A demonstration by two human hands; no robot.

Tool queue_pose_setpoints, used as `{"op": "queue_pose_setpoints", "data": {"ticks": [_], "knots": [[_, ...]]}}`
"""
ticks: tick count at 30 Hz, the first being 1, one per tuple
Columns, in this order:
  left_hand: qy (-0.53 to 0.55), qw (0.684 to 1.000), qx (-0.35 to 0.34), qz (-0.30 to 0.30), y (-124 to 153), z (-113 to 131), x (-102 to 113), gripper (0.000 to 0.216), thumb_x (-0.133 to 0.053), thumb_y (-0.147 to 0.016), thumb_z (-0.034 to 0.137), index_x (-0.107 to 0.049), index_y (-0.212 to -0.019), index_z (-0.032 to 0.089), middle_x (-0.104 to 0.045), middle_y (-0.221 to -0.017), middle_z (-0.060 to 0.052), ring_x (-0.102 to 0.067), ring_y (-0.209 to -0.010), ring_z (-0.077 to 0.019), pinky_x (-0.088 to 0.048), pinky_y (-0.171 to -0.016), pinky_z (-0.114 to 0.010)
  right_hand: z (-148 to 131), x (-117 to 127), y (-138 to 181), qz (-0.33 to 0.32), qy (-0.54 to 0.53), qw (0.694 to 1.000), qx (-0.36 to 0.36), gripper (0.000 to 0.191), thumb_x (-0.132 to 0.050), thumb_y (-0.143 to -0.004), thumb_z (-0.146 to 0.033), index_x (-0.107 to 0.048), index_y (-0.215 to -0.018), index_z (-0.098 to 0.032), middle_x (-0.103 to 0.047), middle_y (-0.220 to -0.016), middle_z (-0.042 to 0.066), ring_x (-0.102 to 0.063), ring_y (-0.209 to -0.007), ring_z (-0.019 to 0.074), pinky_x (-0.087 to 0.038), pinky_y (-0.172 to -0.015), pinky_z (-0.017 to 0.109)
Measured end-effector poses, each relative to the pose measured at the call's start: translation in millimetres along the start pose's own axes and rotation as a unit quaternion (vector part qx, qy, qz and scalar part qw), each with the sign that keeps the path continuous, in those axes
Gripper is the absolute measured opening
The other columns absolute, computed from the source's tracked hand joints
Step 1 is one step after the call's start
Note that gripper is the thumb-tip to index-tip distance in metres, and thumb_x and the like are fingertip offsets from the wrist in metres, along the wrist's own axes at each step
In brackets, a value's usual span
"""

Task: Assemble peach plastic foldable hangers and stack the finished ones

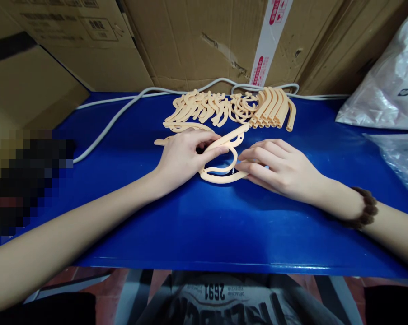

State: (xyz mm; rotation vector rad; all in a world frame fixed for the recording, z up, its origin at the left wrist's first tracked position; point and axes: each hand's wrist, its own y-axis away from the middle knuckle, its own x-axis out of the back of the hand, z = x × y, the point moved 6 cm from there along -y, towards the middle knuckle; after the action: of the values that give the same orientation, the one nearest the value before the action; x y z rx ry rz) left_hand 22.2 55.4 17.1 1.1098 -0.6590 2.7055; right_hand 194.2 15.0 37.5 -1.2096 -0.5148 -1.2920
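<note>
Peach plastic piece (224, 155) held by two hands.

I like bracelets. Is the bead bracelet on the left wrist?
No, the bead bracelet sits on the wrist behind the right hand.

On the table (197, 234), the left hand (181, 158) and right hand (278, 169) meet at a curved plastic frame piece (224, 169) lying between them near the middle. Behind it, at the far edge, lies a pile of plastic parts (231, 108), with a cable (122, 113) running leftward. Cardboard boxes (190, 40) stand behind the table; plastic bags (390, 85) lie at the far right.
</note>
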Motion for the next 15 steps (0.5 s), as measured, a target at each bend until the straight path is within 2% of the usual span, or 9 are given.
{"op": "queue_pose_setpoints", "data": {"ticks": [9,15], "knots": [[-0.056,0.998,-0.030,0.000,-0.1,2.1,-0.4,0.029,-0.064,-0.092,0.048,-0.076,-0.101,0.023,-0.071,-0.087,-0.001,-0.061,-0.081,-0.0174,-0.039,-0.066,-0.028,1.5,-1.9,0.7,-0.001,-0.023,1.000,-0.001,0.023,-0.050,-0.099,-0.030,-0.062,-0.109,-0.013,-0.070,-0.106,0.009,-0.058,-0.098,0.0209,-0.046,-0.082,0.035],[-0.105,0.993,-0.062,-0.004,2.2,8.5,-1.6,0.030,-0.061,-0.094,0.047,-0.075,-0.103,0.022,-0.072,-0.095,-0.003,-0.063,-0.089,-0.0201,-0.042,-0.073,-0.031,1.4,-1.0,-0.4,0.008,-0.026,1.000,-0.001,0.020,-0.054,-0.098,-0.029,-0.062,-0.105,-0.012,-0.070,-0.105,0.009,-0.059,-0.097,0.0222,-0.046,-0.081,0.035]]}}
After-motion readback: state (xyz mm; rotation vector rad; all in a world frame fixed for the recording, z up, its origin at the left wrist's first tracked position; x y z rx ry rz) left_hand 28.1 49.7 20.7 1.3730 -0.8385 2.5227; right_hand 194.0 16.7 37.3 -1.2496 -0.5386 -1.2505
